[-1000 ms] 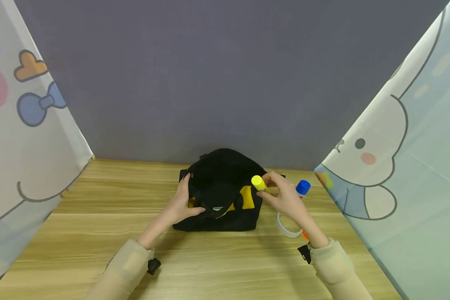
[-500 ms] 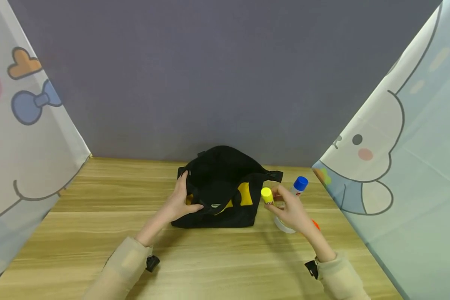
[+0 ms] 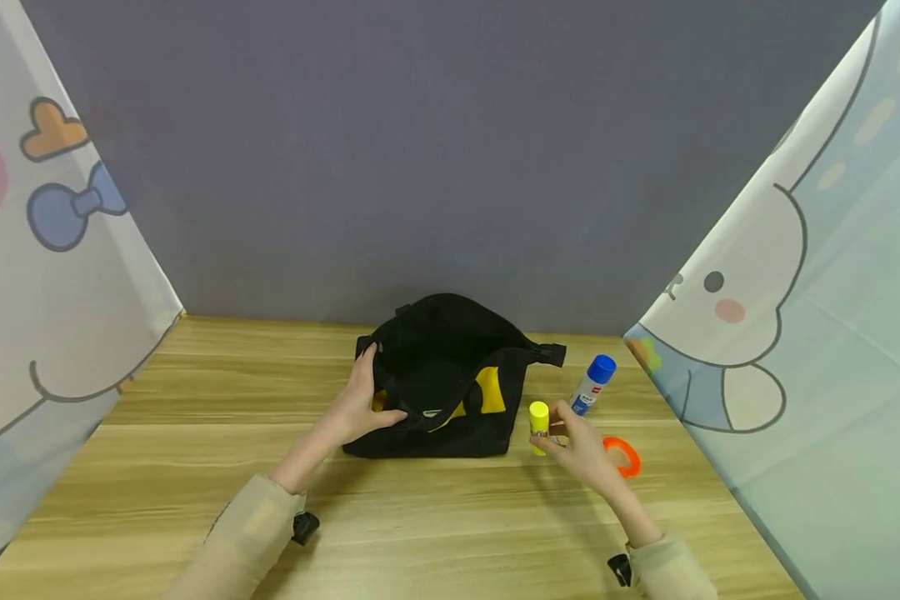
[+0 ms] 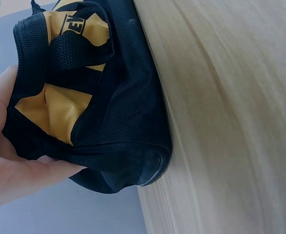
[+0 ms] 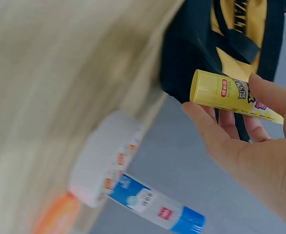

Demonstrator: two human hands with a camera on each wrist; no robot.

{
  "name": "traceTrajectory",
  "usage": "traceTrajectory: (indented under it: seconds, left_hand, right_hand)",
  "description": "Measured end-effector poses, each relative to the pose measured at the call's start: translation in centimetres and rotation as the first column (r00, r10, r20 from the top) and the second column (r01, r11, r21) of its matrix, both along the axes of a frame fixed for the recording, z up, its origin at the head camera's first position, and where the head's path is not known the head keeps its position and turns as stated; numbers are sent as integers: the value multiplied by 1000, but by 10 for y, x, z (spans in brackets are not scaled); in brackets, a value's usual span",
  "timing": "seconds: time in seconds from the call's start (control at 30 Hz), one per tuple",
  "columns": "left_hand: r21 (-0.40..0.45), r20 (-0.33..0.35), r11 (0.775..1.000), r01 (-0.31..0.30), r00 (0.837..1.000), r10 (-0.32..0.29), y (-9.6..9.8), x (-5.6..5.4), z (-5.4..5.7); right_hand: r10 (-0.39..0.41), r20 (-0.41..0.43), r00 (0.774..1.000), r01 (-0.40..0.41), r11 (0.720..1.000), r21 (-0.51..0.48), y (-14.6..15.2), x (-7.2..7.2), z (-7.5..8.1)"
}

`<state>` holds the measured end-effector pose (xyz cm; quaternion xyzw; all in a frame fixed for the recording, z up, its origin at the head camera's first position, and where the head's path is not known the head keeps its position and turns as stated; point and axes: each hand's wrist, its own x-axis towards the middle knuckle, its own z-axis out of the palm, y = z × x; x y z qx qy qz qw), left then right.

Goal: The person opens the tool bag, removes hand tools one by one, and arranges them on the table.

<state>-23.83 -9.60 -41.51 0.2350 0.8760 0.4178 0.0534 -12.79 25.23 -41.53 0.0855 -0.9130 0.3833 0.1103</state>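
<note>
Two hands are mine here, and both have something. My left hand [image 3: 351,412] holds the left edge of a black and yellow bag [image 3: 431,444], with the thumb and fingers spread well apart. The bag sits in the middle of the frame on the wooden surface [image 3: 420,533], and its top gapes so the dark inside shows. My right hand [image 3: 581,450] pinches a yellow tube [image 3: 539,415] between thumb and fingers, right of the middle and near the bag. I can't tell if the tube's bottom touches the surface.

More things are near my right hand. A blue and white stick [image 3: 589,390] is just above it in the head view, and an orange ring [image 3: 632,472] lies flat to its right. In the right wrist view, a white roll [image 5: 99,156] shows at the lower left, between that stick and the ring.
</note>
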Motion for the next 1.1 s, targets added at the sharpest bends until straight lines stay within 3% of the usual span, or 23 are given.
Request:
traceTrajectory:
  seconds: [0.37,0.57,0.77,1.1]
  left_hand:
    - [8,-2,1000,5,1000,-5,2,-2,0]
    - [10,-15,1000,1,1000,-1,1,-2,-1]
    - [3,17,1000,-14,1000,14,1,-2,1]
    - [13,41,1000,-9,999,9,1,-2,2]
  right_hand:
    - [-72,100,992,76,996,-39,6,5,-25]
    - [-80,115,990,88,994,-66,9,6,-29]
    - [-72,116,991,83,992,-90,8,8,-32]
    - [-142,175,974,155,986,-64,7,9,-38]
